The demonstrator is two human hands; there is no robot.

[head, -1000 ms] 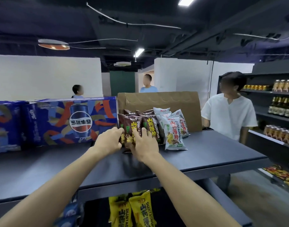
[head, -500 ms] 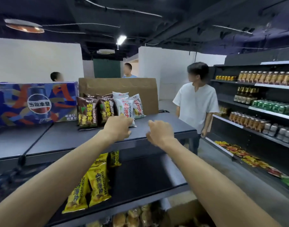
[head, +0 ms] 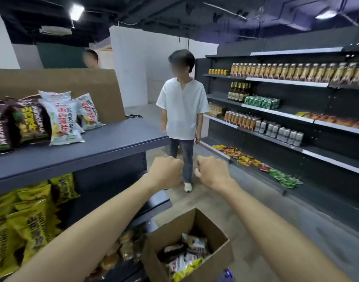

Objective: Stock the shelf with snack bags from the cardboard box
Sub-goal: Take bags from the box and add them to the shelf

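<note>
cardboard box (head: 215, 259): open, floor, part-full | snack bags (head: 62, 123): upright, top shelf (head: 113, 143)

White partition walls (head: 129, 64) stand under a dark ceiling (head: 174, 15) with strip lights (head: 76, 11); grey concrete floor (head: 256, 200), black drinks shelving (head: 286, 110) alongside.
</note>
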